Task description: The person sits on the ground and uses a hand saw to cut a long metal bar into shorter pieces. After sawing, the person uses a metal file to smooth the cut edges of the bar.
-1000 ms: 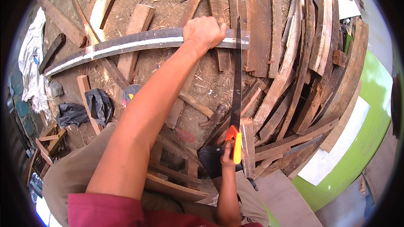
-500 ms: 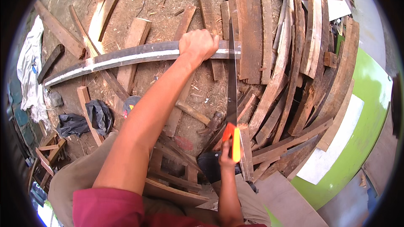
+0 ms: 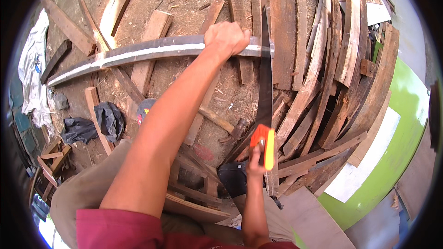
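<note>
A long dark wooden beam (image 3: 152,50) with a white stripe along its side lies across other timbers, running from the far left to the middle. Near its right end my left hand (image 3: 227,38) is closed over the top. My right hand (image 3: 255,162) is wrapped round the orange and yellow handle of a handsaw (image 3: 266,87). The saw's dark blade points away from me and crosses the beam just short of its right end, right of my left hand. Whether its teeth have cut into the wood I cannot tell.
Old planks (image 3: 284,27) and a stack of weathered boards (image 3: 323,69) fill the right side. A hammer (image 3: 224,122) lies on the ground between my arms. Black plastic (image 3: 109,122) and a white cloth (image 3: 36,71) are at left; a green panel (image 3: 406,92) is at far right.
The saw and my right hand have moved a little forward, away from me. The whole view has shifted slightly to the right. My left hand stays on the beam.
</note>
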Action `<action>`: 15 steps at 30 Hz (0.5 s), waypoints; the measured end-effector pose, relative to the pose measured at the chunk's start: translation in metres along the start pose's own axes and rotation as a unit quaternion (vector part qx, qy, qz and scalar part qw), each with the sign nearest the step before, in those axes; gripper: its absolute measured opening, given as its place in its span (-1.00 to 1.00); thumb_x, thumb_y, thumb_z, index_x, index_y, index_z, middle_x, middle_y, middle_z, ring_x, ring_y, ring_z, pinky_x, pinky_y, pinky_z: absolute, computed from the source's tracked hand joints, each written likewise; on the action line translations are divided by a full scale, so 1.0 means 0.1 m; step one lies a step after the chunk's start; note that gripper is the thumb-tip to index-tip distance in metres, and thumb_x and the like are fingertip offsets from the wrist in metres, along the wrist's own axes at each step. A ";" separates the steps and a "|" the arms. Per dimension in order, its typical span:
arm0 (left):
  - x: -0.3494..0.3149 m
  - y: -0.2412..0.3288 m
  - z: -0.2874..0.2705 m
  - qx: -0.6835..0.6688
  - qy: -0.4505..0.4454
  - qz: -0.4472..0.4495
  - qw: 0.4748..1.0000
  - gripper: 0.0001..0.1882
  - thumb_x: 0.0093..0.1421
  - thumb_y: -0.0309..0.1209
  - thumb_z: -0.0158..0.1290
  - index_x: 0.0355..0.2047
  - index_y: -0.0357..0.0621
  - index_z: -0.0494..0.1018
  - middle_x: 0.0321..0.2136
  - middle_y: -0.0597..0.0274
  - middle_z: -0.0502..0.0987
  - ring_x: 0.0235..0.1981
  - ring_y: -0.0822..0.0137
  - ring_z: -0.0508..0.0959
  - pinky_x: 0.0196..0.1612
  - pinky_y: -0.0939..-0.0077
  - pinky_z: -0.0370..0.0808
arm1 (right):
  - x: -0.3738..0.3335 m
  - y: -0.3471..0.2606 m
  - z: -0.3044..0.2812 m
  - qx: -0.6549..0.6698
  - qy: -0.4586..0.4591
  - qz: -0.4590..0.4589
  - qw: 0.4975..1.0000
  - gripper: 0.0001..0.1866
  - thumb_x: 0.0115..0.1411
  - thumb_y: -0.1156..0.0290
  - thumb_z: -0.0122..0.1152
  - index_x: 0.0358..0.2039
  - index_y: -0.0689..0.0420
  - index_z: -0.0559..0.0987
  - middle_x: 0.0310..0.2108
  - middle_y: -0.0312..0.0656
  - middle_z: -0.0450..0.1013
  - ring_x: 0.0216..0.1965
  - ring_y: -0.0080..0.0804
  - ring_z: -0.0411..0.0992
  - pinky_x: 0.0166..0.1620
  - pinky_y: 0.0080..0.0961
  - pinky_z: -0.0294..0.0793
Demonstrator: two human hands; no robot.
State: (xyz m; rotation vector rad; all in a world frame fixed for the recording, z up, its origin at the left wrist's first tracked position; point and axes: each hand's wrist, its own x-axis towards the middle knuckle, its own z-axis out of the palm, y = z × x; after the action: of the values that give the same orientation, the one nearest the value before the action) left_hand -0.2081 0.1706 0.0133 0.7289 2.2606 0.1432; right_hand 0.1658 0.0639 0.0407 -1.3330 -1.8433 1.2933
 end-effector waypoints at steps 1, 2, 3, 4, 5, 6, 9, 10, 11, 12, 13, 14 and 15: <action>-0.01 0.11 -0.14 0.012 -0.069 0.009 0.997 -0.35 0.33 0.06 -0.26 -0.09 -0.18 0.66 -0.03 0.00 0.66 0.06 0.01 0.62 0.14 0.15 0.53 | 0.28 -0.22 0.14 0.005 0.004 0.042 0.999 -0.87 0.24 0.56 0.19 -0.47 0.25 0.52 -0.66 -0.34 0.37 -0.64 -0.62 0.31 -0.49 -0.60 0.35; 0.08 0.06 -0.17 -0.011 -0.080 -0.012 0.997 -0.35 0.34 0.06 -0.27 -0.03 -0.18 0.63 0.03 0.03 0.63 0.11 0.03 0.59 0.17 0.15 0.50 | 0.49 -0.42 0.25 -0.034 -0.008 -0.005 0.999 -0.89 0.20 0.56 0.23 -0.48 0.26 0.56 -0.70 -0.30 0.38 -0.69 -0.50 0.33 -0.54 -0.49 0.33; 0.22 0.00 -0.22 -0.033 -0.082 -0.034 0.995 -0.33 0.35 0.06 -0.29 0.03 -0.18 0.61 0.08 0.05 0.60 0.16 0.04 0.56 0.21 0.15 0.47 | 0.68 -0.53 0.35 -0.067 -0.021 -0.058 0.996 -0.91 0.15 0.55 0.26 -0.49 0.27 0.59 -0.73 -0.25 0.39 -0.74 -0.38 0.34 -0.59 -0.39 0.30; 0.24 -0.03 -0.19 -0.024 -0.068 -0.027 0.997 -0.33 0.35 0.07 -0.29 0.05 -0.18 0.60 0.10 0.04 0.59 0.17 0.04 0.55 0.21 0.15 0.45 | 0.68 -0.57 0.34 -0.068 -0.029 -0.051 0.996 -0.90 0.16 0.57 0.26 -0.49 0.28 0.59 -0.72 -0.24 0.40 -0.71 -0.43 0.37 -0.57 -0.42 0.33; 0.25 -0.06 -0.15 -0.015 -0.055 -0.020 0.998 -0.32 0.34 0.08 -0.29 0.07 -0.18 0.59 0.12 0.03 0.57 0.19 0.05 0.53 0.22 0.15 0.44 | 0.69 -0.62 0.27 -0.056 -0.028 -0.025 0.998 -0.91 0.16 0.58 0.26 -0.48 0.29 0.59 -0.71 -0.24 0.40 -0.70 -0.43 0.38 -0.55 -0.43 0.34; 0.25 -0.07 -0.09 -0.006 -0.041 -0.013 0.999 -0.31 0.34 0.09 -0.29 0.09 -0.18 0.58 0.14 0.01 0.56 0.21 0.05 0.52 0.23 0.14 0.43 | 0.72 -0.68 0.18 -0.044 -0.027 0.002 0.999 -0.92 0.16 0.58 0.26 -0.47 0.30 0.60 -0.70 -0.24 0.41 -0.68 -0.44 0.39 -0.54 -0.44 0.35; 0.07 -0.01 -0.08 0.026 -0.033 0.009 0.999 -0.29 0.33 0.11 -0.28 0.05 -0.19 0.60 0.11 -0.02 0.58 0.18 0.02 0.54 0.20 0.12 0.45 | 0.67 -0.68 0.06 -0.034 -0.040 0.050 0.997 -0.95 0.14 0.62 0.25 -0.39 0.33 0.63 -0.63 -0.22 0.47 -0.59 -0.50 0.46 -0.46 -0.49 0.42; 0.07 -0.01 -0.11 0.022 -0.027 0.011 0.999 -0.29 0.32 0.12 -0.27 0.03 -0.20 0.61 0.09 -0.06 0.58 0.17 0.01 0.55 0.20 0.12 0.45 | 0.69 -0.78 0.07 -0.039 -0.051 0.055 0.996 -0.95 0.15 0.62 0.24 -0.38 0.33 0.63 -0.62 -0.21 0.47 -0.58 -0.53 0.46 -0.46 -0.50 0.43; 0.06 -0.02 -0.10 0.019 -0.021 0.014 1.000 -0.29 0.31 0.12 -0.26 0.01 -0.20 0.62 0.08 -0.09 0.59 0.16 0.00 0.55 0.19 0.11 0.45 | 0.71 -0.87 0.08 -0.045 -0.063 0.060 0.995 -0.94 0.15 0.62 0.24 -0.37 0.33 0.64 -0.61 -0.21 0.48 -0.56 -0.55 0.46 -0.45 -0.50 0.43; 0.05 -0.04 -0.08 0.015 -0.015 0.016 1.000 -0.29 0.31 0.13 -0.25 -0.01 -0.21 0.63 0.06 -0.13 0.59 0.15 -0.01 0.56 0.19 0.10 0.45 | 0.73 -0.96 0.10 -0.039 -0.070 0.056 0.995 -0.94 0.15 0.62 0.24 -0.36 0.33 0.64 -0.62 -0.23 0.47 -0.54 -0.63 0.44 -0.44 -0.54 0.43; 0.02 -0.03 -0.09 0.013 -0.011 0.016 1.000 -0.29 0.30 0.13 -0.25 -0.03 -0.22 0.63 0.05 -0.17 0.59 0.14 -0.02 0.56 0.19 0.10 0.45 | 0.72 -0.99 0.10 -0.033 -0.066 0.067 0.995 -0.94 0.15 0.62 0.25 -0.36 0.33 0.64 -0.62 -0.23 0.47 -0.54 -0.63 0.44 -0.44 -0.54 0.43; -0.02 -0.03 -0.08 0.011 -0.006 0.017 1.000 -0.28 0.30 0.14 -0.25 -0.06 -0.24 0.64 0.04 -0.21 0.59 0.13 -0.03 0.57 0.19 0.10 0.45 | 0.71 -1.02 0.11 -0.027 -0.062 0.079 0.995 -0.94 0.15 0.62 0.25 -0.36 0.32 0.63 -0.62 -0.24 0.47 -0.54 -0.63 0.44 -0.44 -0.55 0.43; -0.07 -0.02 -0.08 0.009 -0.002 0.017 1.000 -0.28 0.29 0.14 -0.25 -0.08 -0.25 0.65 0.03 -0.24 0.58 0.13 -0.03 0.57 0.19 0.10 0.46 | 0.70 -1.05 0.12 -0.021 -0.058 0.089 0.994 -0.94 0.15 0.61 0.25 -0.36 0.32 0.63 -0.62 -0.24 0.47 -0.54 -0.63 0.45 -0.44 -0.55 0.44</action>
State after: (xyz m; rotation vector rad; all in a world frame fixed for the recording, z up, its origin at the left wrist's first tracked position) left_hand -0.2108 0.1658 0.0222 0.7775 2.2492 0.1379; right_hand 0.0850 0.1174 0.1230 -1.5030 -1.8724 1.4583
